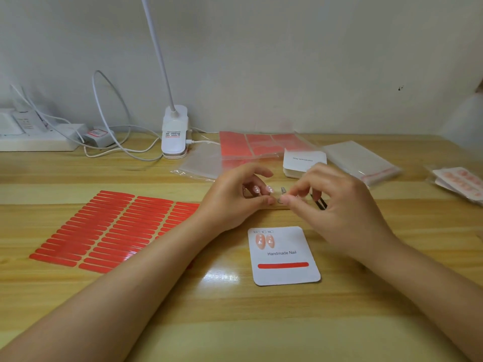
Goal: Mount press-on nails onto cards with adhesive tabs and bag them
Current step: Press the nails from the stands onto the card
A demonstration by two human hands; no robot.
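Wood grain, pale and glossy, runs across the table (78, 178), which throws back a glare patch near the centre. At about six o'clock from the hands lies a white, round-cornered card (285, 257), matte, printed "Handmade Nail". Two glossy, almond-shaped peach nails (264, 241) sit side by side at its upper left corner, and a long red adhesive strip (283, 265) with rounded ends crosses its lower part.

Left hand (230, 202) has its fingers curled, thumb and forefinger pinching something small where the two hands meet; what it is cannot be told for certain. Right hand (337, 205) likewise pinches at that same spot, fingertips touching the left's, and thin dark tweezers (320, 203) are tucked under its curled fingers.

At nine o'clock a sheet of red adhesive tabs (112, 231) lies flat in three columns of shiny slim bars. At twelve o'clock are a clear plastic bag (201, 163) and more red sheets (261, 146) under crinkled film; at one o'clock, a stack of blank cards (303, 163); at two o'clock, a pile of clear bags (363, 160). Bagged finished cards (460, 184) lie at three o'clock.
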